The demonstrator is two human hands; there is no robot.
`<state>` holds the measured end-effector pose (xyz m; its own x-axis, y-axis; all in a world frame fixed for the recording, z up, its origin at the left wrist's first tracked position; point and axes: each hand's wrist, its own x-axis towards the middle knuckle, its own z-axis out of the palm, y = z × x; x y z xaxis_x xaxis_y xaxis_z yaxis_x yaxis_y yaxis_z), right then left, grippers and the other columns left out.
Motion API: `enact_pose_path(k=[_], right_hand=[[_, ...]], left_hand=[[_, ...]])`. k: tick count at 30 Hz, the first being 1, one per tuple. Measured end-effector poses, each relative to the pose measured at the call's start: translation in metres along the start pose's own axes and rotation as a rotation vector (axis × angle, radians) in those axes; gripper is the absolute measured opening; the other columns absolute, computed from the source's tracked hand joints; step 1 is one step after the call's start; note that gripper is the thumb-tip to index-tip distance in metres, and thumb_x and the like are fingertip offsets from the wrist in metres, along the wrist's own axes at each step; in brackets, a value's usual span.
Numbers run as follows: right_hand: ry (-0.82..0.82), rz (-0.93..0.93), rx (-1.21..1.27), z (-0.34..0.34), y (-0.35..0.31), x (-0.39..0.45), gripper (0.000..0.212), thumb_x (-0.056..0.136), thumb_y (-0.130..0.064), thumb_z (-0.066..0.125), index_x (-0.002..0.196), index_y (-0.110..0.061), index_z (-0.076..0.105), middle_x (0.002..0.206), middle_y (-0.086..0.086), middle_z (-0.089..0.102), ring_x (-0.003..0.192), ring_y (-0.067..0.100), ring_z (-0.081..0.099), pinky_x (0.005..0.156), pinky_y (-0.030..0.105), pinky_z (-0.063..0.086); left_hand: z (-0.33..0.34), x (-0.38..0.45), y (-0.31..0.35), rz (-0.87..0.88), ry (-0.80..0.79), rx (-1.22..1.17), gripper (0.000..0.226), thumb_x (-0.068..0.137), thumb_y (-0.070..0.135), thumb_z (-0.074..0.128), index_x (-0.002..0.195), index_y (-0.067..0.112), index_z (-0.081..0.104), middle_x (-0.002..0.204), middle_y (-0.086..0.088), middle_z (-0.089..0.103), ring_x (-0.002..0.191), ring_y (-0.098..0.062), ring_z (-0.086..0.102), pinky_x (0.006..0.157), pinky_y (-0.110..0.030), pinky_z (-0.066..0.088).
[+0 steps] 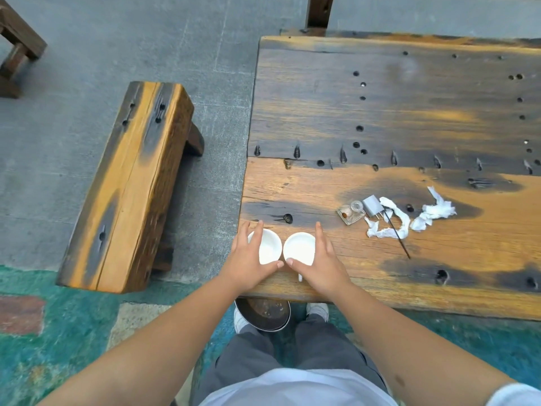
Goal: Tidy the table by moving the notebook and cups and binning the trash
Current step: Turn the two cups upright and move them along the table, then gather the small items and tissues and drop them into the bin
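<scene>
Two white cups stand side by side at the near left corner of the wooden table (380, 118). My left hand (248, 259) wraps around the left cup (269, 249), thumb at its near rim. My right hand (320, 263) wraps around the right cup (298, 247) in the same way. Crumpled white tissue (389, 227) lies to the right, with a second piece (433, 213) beyond it. No notebook is in view.
A small glass bottle (351, 213), a grey plug adapter (372, 206) and a thin black stick (398, 235) lie by the tissue. A round dark bin (263, 315) sits on the floor under the table's near edge by my feet. A wooden bench (128, 186) stands left.
</scene>
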<state>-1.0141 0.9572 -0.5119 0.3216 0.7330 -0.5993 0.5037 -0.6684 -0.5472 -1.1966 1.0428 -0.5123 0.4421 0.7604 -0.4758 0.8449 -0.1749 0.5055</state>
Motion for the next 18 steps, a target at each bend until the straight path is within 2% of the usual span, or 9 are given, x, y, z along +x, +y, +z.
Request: enact_pose_path(k=[2,5,9,13,18], right_hand=[[0.044,0.010,-0.072,-0.004,0.004,-0.004,0.109,0.065,-0.083,0.047,0.147,-0.044,-0.013,0.164,-0.005,0.003,0.141,0.031,0.030,0.102,0.051,0.037],[0.119,-0.024,-0.253,-0.012,0.011,-0.013,0.101,0.071,-0.081,0.040,0.151,-0.037,-0.003,0.164,-0.001,0.000,0.147,0.030,0.015,0.109,0.052,0.028],[0.140,-0.107,-0.501,-0.021,0.012,-0.029,0.094,0.076,-0.082,0.032,0.153,-0.032,0.009,0.164,0.003,-0.002,0.149,0.027,-0.001,0.115,0.052,0.012],[0.148,-0.140,-0.574,-0.024,0.008,-0.047,0.099,0.071,-0.088,0.022,0.152,-0.033,0.005,0.164,0.002,-0.010,0.148,0.026,-0.011,0.116,0.051,0.005],[0.180,-0.071,-0.567,-0.029,0.012,-0.067,0.104,0.067,-0.092,0.017,0.152,-0.036,-0.004,0.162,0.001,-0.016,0.148,0.025,-0.014,0.116,0.050,0.002]], left_hand=[[-0.004,-0.006,0.000,0.001,0.023,0.074,0.103,0.073,0.073,0.055,0.152,0.034,0.002,0.162,-0.004,-0.004,0.147,-0.028,0.000,0.113,-0.052,0.021],[-0.012,-0.020,-0.002,0.031,0.111,0.220,0.099,0.072,0.080,0.040,0.152,0.033,0.005,0.163,-0.008,-0.002,0.147,-0.031,-0.004,0.115,-0.054,0.011],[-0.026,-0.039,-0.003,0.065,0.153,0.333,0.098,0.071,0.084,0.034,0.151,0.036,0.004,0.163,-0.009,-0.003,0.148,-0.033,-0.006,0.114,-0.057,0.007],[-0.038,-0.053,0.002,0.105,0.161,0.383,0.099,0.070,0.087,0.029,0.151,0.036,0.004,0.163,-0.008,-0.004,0.148,-0.033,-0.005,0.114,-0.058,0.009],[-0.049,-0.059,0.017,0.175,0.170,0.391,0.099,0.070,0.086,0.027,0.152,0.035,0.003,0.163,-0.008,-0.003,0.148,-0.031,-0.004,0.114,-0.058,0.011]])
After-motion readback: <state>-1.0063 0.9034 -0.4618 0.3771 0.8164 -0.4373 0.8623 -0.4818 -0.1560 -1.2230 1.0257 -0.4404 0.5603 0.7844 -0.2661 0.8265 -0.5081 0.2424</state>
